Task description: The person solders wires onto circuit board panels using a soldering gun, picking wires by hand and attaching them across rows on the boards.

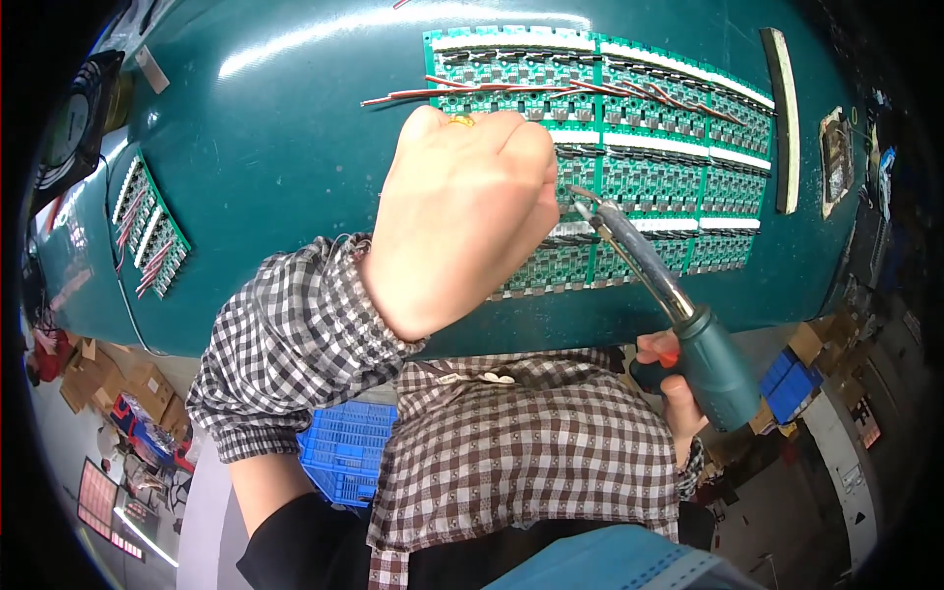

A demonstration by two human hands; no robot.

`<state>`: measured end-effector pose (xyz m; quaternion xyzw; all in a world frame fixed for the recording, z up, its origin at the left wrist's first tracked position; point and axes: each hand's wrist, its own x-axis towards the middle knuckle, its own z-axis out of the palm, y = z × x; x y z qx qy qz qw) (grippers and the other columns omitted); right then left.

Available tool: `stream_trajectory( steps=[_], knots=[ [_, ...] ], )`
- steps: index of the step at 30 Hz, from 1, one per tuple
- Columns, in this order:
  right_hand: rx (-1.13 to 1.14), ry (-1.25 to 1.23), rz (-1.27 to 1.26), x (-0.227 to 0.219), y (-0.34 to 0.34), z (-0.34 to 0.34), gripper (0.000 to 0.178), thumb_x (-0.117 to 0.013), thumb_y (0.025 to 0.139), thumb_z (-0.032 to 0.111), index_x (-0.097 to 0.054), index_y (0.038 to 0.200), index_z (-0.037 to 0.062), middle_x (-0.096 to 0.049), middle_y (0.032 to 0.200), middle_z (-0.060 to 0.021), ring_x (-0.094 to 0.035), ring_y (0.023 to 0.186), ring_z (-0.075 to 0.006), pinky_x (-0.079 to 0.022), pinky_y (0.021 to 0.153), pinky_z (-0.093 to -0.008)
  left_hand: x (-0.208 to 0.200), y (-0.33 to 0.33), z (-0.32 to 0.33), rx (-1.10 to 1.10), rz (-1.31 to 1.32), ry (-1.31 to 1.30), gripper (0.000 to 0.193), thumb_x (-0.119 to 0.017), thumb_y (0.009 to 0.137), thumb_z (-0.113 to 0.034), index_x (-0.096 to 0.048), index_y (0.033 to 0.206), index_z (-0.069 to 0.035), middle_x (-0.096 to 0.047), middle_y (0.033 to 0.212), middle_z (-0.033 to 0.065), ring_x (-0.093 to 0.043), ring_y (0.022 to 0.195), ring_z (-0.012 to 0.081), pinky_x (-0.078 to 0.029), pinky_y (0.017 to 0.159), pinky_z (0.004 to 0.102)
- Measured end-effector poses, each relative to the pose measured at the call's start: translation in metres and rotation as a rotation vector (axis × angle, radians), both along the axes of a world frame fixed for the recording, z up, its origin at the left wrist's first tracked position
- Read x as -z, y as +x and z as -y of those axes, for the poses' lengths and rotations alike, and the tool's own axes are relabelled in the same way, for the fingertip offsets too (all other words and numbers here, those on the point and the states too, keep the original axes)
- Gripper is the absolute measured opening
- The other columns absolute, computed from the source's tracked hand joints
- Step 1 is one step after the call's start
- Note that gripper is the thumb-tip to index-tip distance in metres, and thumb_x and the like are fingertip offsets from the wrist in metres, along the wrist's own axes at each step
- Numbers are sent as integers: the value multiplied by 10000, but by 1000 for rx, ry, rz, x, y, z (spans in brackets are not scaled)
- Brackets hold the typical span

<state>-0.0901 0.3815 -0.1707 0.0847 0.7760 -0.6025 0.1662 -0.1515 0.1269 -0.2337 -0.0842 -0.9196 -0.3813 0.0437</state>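
A panel of green circuit boards (644, 182), set in rows with white strips and black wires, lies on the green work mat. Over its left part is my left hand (467, 211), closed with the knuckles up; whatever its fingers pinch is hidden beneath it. My right hand (677, 388) grips the green handle of a soldering iron (723, 379) at the front edge. The iron slants up and to the left, its metal tip just above the boards, close to my left fingers. Several red and black wires (492, 88) lie across the top row, beyond my left hand.
A smaller board with wires (152, 231) rests at the far left, near a black fan (74, 128). Right of the panel are a long pale strip (780, 118) and a small worn tray (836, 162). A blue crate (346, 452) stands below the table edge.
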Motion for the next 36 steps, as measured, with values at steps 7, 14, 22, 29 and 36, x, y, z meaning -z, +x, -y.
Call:
stream_trajectory(
  steps=[7,14,22,29,36],
  knots=[
    [-32,43,-25,1,2,1,621,-844,620,340,-590,1011,-71,-646,840,-123,-674,768,-226,-573,655,-302,2,1,-2,-16,-18,-2,167,-653,666,-15,-518,712,-103,-518,646,-15,-511,547,133,-318,593,298],
    [-20,51,-34,3,2,6,603,-834,627,360,-607,997,-59,-654,840,-118,-674,751,-202,-565,657,-288,4,3,0,-14,-18,14,169,-654,666,-18,-515,711,-104,-517,645,-15,-512,549,139,-320,597,302],
    [-34,89,-37,4,2,6,607,-831,624,372,-612,998,-55,-656,825,-110,-673,729,-193,-560,652,-276,2,2,1,-6,4,11,167,-659,668,-30,-514,710,-102,-513,638,-16,-514,558,141,-318,606,307],
    [-22,68,-24,3,2,6,587,-834,632,351,-609,994,-53,-644,841,-109,-675,750,-204,-563,656,-286,2,1,1,1,3,13,164,-657,668,-28,-517,709,-102,-515,636,-15,-519,559,142,-317,601,306],
    [-28,69,-35,4,3,5,591,-832,636,353,-609,999,-56,-643,844,-112,-675,753,-209,-565,651,-288,2,2,1,-2,9,3,163,-657,672,-26,-518,712,-100,-519,639,-15,-518,552,139,-317,598,304]
  ],
)
